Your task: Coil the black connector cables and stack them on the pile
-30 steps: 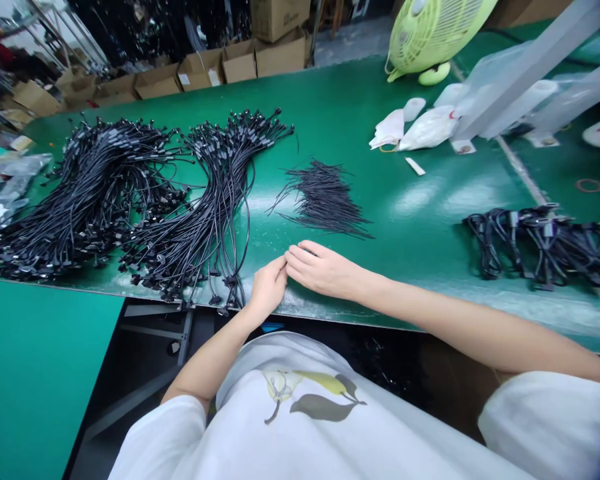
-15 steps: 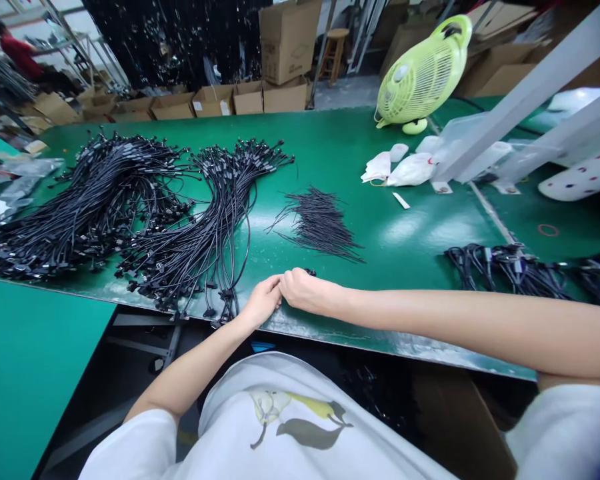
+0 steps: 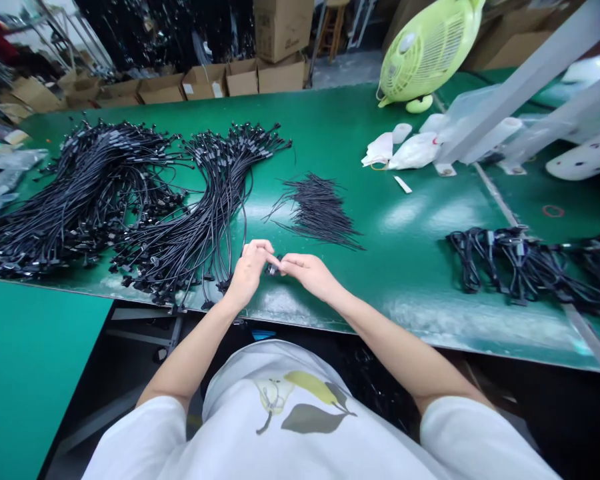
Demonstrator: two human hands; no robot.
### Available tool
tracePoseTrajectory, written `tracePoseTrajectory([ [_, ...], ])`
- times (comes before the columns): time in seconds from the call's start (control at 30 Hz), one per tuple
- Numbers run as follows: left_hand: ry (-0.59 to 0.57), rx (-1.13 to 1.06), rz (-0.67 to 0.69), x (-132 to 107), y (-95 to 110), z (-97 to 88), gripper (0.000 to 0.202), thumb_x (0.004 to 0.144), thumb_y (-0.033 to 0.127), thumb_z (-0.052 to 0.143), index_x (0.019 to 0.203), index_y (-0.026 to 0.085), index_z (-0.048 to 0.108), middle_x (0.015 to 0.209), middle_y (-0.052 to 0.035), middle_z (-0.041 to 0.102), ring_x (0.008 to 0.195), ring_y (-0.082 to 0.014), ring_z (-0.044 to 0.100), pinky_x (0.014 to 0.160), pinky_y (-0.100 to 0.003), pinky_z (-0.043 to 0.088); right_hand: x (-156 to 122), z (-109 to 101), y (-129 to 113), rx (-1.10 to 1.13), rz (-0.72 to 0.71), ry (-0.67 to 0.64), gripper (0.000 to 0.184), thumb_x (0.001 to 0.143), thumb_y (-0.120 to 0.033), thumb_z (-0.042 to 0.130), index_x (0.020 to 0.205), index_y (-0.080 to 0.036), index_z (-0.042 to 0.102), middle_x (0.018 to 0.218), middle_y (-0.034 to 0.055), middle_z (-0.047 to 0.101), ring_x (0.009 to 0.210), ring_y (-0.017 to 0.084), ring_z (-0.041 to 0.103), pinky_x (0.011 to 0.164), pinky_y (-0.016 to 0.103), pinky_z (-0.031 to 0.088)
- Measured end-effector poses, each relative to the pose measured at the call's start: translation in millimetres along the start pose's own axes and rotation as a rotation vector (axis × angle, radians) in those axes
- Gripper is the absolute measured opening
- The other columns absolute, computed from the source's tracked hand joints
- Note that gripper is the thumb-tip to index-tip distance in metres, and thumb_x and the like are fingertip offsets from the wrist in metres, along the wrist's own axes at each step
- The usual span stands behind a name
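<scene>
My left hand (image 3: 247,272) and my right hand (image 3: 307,270) meet close to the front edge of the green table. Both are closed, fingertips pinched on a small dark bundle, which looks like a black cable (image 3: 273,269); most of it is hidden by the fingers. Just left of my left hand lies a fanned bunch of black cables (image 3: 220,193) with connectors at both ends. Beyond the hands is a pile of short, thin black ties (image 3: 323,210).
A larger heap of black cables (image 3: 80,193) covers the left. Tied cable bundles (image 3: 520,260) lie at the right. A green fan (image 3: 425,53), white bags (image 3: 413,152) and a slanted metal post (image 3: 520,87) stand behind. Cardboard boxes (image 3: 205,81) line the far side.
My right forearm has swung inward, its elbow now closer to my body. The hands have drawn slightly apart, baring a dark piece between them. The view has tilted slightly down.
</scene>
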State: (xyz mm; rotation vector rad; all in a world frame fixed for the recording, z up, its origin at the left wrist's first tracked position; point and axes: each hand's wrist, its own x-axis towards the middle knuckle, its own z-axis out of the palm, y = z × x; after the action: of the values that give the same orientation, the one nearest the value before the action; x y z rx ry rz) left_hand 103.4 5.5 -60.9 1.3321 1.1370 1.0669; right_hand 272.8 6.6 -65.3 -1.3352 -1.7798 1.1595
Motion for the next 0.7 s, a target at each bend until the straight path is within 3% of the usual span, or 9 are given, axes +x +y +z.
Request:
tracePoseTrajectory([
  [0.07,-0.129,0.23,0.104,-9,-5,-1.4,0.048,0.09,0.055,0.049,0.064,0.019,0.069,0.093,-0.0064,0.059,0.097,-0.0202,0.051,0.097,-0.034,0.039,-4,-8,-3,-0.029,0.021,0.091,0.028,0.085,-0.034,0.048,0.066,-0.016,0.058,0.063,-0.0006,0.057,0.064,0.012,0.049,0.065,0.024,0.033],
  [0.13,-0.188,0.261,0.093,-13,-13,3.0,0.058,0.092,0.06,0.038,0.065,0.019,0.069,0.085,-0.0059,0.058,0.09,-0.0198,0.051,0.093,-0.034,0.04,-9,-11,-10,-0.04,0.009,0.151,0.028,0.086,-0.034,0.047,0.066,-0.016,0.056,0.064,-0.0003,0.057,0.065,0.012,0.049,0.066,0.024,0.033],
  [0.27,-0.111,-0.006,-0.094,-11,-16,5.0,0.076,0.093,0.067,0.013,0.073,0.019,0.069,0.075,-0.0052,0.059,0.075,-0.0181,0.052,0.076,-0.031,0.044,-21,1,-21,-0.025,-0.087,-0.047,0.029,0.088,-0.032,0.045,0.067,-0.016,0.057,0.067,-0.0005,0.059,0.066,0.012,0.051,0.065,0.023,0.033],
  [0.33,-0.111,-0.027,-0.059,-12,-6,-2.1,0.07,0.092,0.069,0.022,0.077,0.019,0.07,0.08,-0.006,0.061,0.077,-0.0182,0.053,0.077,-0.031,0.044,-23,6,-16,-0.057,-0.073,-0.085,0.029,0.088,-0.032,0.046,0.066,-0.016,0.057,0.066,-0.0008,0.059,0.065,0.012,0.052,0.064,0.023,0.033],
  [0.47,-0.336,0.081,0.067,-27,8,-8.7,0.057,0.089,0.063,0.042,0.069,0.018,0.07,0.083,-0.0071,0.059,0.078,-0.0176,0.053,0.08,-0.031,0.043,-18,3,3,-0.122,0.004,0.043,0.028,0.088,-0.031,0.046,0.066,-0.017,0.057,0.064,-0.0005,0.059,0.063,0.012,0.051,0.062,0.023,0.031],
  [0.5,-0.341,0.093,0.069,-30,6,-6.5,0.056,0.09,0.061,0.045,0.063,0.017,0.068,0.08,-0.0063,0.057,0.076,-0.0168,0.052,0.079,-0.03,0.044,-17,2,6,-0.146,-0.01,0.07,0.028,0.088,-0.031,0.046,0.066,-0.017,0.056,0.065,-0.0003,0.059,0.063,0.012,0.051,0.062,0.023,0.031],
  [0.57,-0.183,0.085,0.054,-33,-6,0.6,0.049,0.086,0.056,0.056,0.057,0.017,0.061,0.076,-0.0037,0.054,0.075,-0.0149,0.051,0.078,-0.029,0.043,-18,1,5,-0.187,-0.077,0.097,0.028,0.089,-0.03,0.045,0.068,-0.018,0.057,0.066,0.0004,0.06,0.065,0.013,0.052,0.063,0.023,0.032],
  [0.63,0.025,-0.003,0.014,-31,-19,7.5,0.039,0.078,0.053,0.069,0.065,0.017,0.06,0.081,-0.0016,0.055,0.081,-0.0141,0.052,0.083,-0.027,0.043,-22,5,1,-0.198,-0.152,0.111,0.028,0.092,-0.03,0.044,0.07,-0.018,0.058,0.07,0.0013,0.061,0.067,0.013,0.053,0.064,0.024,0.034],
  [0.7,0.054,-0.182,-0.09,-27,-27,10.8,0.038,0.074,0.053,0.073,0.085,0.018,0.063,0.091,-0.0018,0.06,0.089,-0.0148,0.056,0.088,-0.028,0.044,-27,10,-1,-0.194,-0.205,0.139,0.029,0.095,-0.03,0.043,0.074,-0.018,0.059,0.073,0.002,0.063,0.069,0.013,0.054,0.066,0.024,0.037],
])
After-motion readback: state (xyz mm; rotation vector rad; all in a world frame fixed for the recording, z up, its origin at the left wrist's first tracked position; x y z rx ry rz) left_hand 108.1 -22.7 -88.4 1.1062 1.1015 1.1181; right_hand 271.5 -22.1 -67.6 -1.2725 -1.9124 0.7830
